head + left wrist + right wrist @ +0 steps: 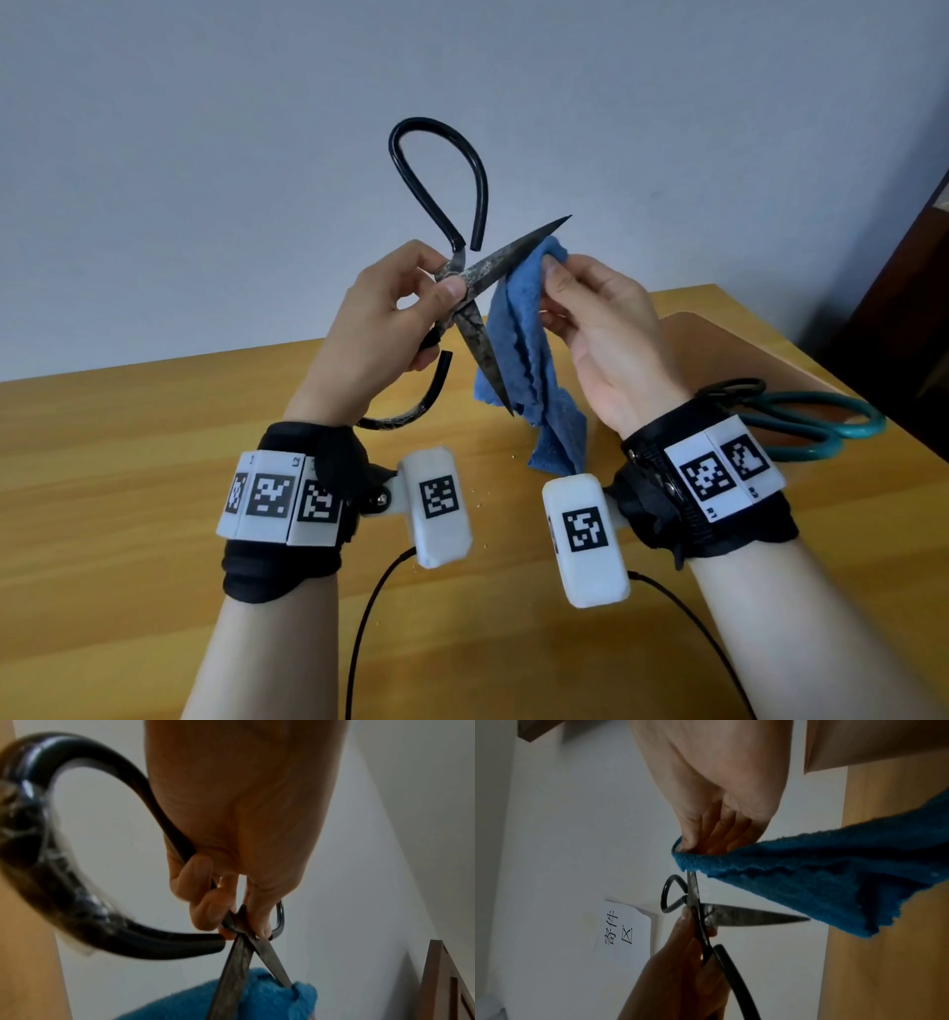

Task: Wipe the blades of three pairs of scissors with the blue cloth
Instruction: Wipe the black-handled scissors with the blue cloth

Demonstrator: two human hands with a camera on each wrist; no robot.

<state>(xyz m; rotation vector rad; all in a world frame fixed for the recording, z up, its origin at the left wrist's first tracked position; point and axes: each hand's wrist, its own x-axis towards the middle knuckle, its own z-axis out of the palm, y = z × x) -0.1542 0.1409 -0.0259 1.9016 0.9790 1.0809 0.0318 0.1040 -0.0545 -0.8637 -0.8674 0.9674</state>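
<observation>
My left hand [405,303] grips large black-handled scissors [475,318] near the pivot, held up above the table with the rusty blades spread wide. One blade points up-right, the other down. My right hand [570,293] pinches the blue cloth [529,360] against the upper blade near its tip; the rest of the cloth hangs down. In the left wrist view the fingers [205,898] curl round the scissors [246,947] above the cloth [270,998]. In the right wrist view the fingertips [693,839] squeeze the cloth [808,874] over the blade [693,884].
Teal-handled scissors [816,426] lie on the wooden table [128,462] behind my right wrist, with a dark pair [734,388] beside them. A brown board [719,349] lies at the table's back right. A dark wooden door [904,288] stands at the right.
</observation>
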